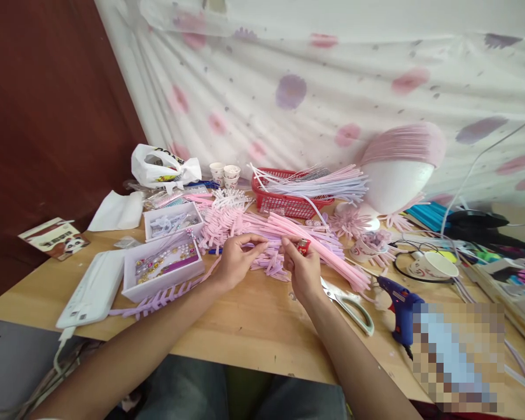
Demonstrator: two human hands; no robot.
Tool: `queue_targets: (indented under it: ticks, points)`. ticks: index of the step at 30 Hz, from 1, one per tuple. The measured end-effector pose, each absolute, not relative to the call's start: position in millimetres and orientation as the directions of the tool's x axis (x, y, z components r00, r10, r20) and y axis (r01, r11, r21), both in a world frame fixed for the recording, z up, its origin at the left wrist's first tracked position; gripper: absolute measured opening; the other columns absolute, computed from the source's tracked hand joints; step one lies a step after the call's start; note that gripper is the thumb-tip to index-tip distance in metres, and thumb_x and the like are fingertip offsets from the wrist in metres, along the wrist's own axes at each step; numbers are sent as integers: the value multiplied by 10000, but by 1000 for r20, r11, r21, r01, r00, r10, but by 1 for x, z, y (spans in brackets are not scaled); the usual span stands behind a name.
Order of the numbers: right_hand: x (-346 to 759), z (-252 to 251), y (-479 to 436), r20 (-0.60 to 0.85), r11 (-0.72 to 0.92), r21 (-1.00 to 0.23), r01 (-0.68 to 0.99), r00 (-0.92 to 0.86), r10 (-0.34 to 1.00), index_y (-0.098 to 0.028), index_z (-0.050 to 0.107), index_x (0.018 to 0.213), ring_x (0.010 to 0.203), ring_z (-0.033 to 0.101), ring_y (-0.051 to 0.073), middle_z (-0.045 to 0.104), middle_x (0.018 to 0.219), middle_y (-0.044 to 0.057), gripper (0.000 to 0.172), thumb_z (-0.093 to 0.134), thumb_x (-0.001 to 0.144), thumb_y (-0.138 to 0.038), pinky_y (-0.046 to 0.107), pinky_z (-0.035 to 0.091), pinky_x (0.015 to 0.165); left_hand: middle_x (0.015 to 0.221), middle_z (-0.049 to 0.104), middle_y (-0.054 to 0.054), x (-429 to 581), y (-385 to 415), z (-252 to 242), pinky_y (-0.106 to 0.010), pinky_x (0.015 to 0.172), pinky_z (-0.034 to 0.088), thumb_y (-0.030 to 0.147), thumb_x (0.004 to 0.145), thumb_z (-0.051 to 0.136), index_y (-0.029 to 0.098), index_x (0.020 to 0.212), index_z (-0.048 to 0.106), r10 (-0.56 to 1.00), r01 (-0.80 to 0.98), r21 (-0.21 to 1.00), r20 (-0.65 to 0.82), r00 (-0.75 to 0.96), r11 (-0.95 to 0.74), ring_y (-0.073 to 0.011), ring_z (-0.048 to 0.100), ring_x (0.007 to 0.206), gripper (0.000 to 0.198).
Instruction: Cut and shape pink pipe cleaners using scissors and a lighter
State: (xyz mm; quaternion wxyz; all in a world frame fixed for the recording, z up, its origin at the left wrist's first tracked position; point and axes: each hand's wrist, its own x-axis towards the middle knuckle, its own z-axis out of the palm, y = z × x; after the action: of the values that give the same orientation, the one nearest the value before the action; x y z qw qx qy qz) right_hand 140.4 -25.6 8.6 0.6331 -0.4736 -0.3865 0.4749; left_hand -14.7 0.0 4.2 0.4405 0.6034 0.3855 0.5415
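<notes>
My left hand is raised above the table's middle, thumb and fingertips pinched together. Whatever lies in that pinch is too small to make out. Close on its right, my right hand is closed around a small red printed lighter, partly covered by the fingers. Behind both hands lies a bundle of pink pipe cleaners. Short purple pipe-cleaner pieces show between the hands. Scissors with pale handles rest beside my right wrist.
A red basket of pipe cleaners stands at the back, near a white foam head. White boxes of beads and a white power bank sit left. At right are a blue glue gun and a paper cup.
</notes>
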Motion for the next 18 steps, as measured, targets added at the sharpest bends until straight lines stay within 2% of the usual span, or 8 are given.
queue_targets:
  ticks: [2,4,8,13,18]
  points:
    - [141,9,-27,40,99,-976,-195,284,958,-185,613,784,454,311,77,500,587,-40,397,656,776,-580,233,224,437,875,769,-52,-15,1,5,-295,797,544,346,779,741,175,835,762,944,-16,947,320,84,-320,-200,700,844,181]
    - [140,9,-28,7,58,-982,-178,277,961,-186,575,703,454,318,86,457,553,-36,454,547,814,-626,231,209,434,870,773,-54,-15,1,5,-304,787,552,361,766,751,177,836,769,949,-24,951,308,64,-308,-205,703,834,198]
    - [136,7,-29,-73,-40,-982,-184,178,981,-194,489,580,455,286,88,398,533,-33,392,504,802,-517,232,170,428,858,776,-63,-13,1,5,-323,784,564,376,735,771,173,818,777,958,-40,959,282,47,-280,-216,710,820,219]
    - [133,5,-29,-126,-91,-974,-210,157,980,-198,484,570,437,209,82,349,501,-51,311,466,761,-444,227,131,426,870,777,-65,-12,1,4,-319,794,563,385,742,769,171,826,779,957,-45,958,285,54,-283,-214,713,830,230]
    - [134,5,-28,-111,-78,-973,-215,145,983,-195,501,580,440,225,81,351,501,-50,281,482,735,-429,220,137,425,848,777,-61,-12,-1,6,-310,770,558,398,731,782,174,813,783,954,-37,955,296,42,-295,-208,708,806,239]
